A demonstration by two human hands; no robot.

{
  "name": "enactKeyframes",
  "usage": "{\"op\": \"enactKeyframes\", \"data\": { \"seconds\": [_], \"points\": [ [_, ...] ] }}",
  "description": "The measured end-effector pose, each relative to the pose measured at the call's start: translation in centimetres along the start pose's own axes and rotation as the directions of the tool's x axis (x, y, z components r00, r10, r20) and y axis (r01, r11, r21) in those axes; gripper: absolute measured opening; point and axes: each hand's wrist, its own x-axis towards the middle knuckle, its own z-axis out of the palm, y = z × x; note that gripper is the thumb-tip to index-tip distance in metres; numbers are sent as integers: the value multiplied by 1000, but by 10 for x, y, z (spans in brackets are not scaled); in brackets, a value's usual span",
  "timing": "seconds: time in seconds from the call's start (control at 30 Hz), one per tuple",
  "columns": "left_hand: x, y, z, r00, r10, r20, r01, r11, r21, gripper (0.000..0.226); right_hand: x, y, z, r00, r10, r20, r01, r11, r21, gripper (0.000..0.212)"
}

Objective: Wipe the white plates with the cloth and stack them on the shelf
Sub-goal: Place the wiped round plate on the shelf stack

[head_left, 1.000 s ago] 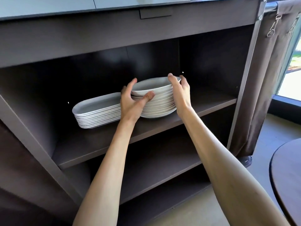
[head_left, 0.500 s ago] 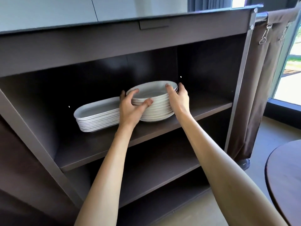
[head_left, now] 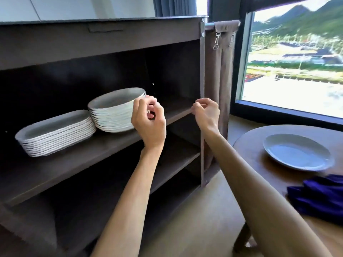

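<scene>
Both hands hang loosely curled and hold nothing: the left hand (head_left: 148, 125) before the stack of round white plates (head_left: 116, 110) on the dark shelf (head_left: 74, 162), the right hand (head_left: 207, 113) near the shelf's right post.

A single white oval plate (head_left: 297, 154) and a crumpled blue cloth (head_left: 321, 195) lie on the round wooden table (head_left: 248, 151).

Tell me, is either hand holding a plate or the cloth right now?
No. Left hand and right hand hold nothing, fingers loosely curled, clear of the round plate stack.

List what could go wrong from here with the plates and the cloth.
1. The round stack sits high, beside the oblong stack; another plate may make it slide.
2. The plate on the table lies by the blue cloth; grabbing the cloth carelessly could nudge it.
3. Both hands, left and right, hold nothing.
</scene>
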Motion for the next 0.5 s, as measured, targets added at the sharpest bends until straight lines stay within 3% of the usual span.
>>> {"op": "enactKeyframes", "data": {
  "seconds": [0.1,0.17,0.27,0.37,0.43,0.5],
  "points": [
    [-52,26,42,964,-168,205,193,976,-105,10,2,22,-69,986,14,-167,-29,996,-86,20],
    [-83,40,67,885,-291,362,348,932,-101,12,-1,35,-118,956,37,-291,-83,985,-148,20],
    [-123,54,109,702,-445,555,547,837,-22,18,-7,59,-188,885,79,-458,-195,958,-212,21],
    [-168,54,156,422,-596,683,721,677,146,7,-18,89,-252,789,85,-608,-348,878,-329,22],
    [-204,45,182,260,-658,707,725,616,307,13,-32,112,-288,755,78,-651,-496,717,-490,26],
    [-235,49,202,162,-671,723,673,612,417,28,-48,137,-323,722,80,-688,-612,539,-579,33]
  ]
}}
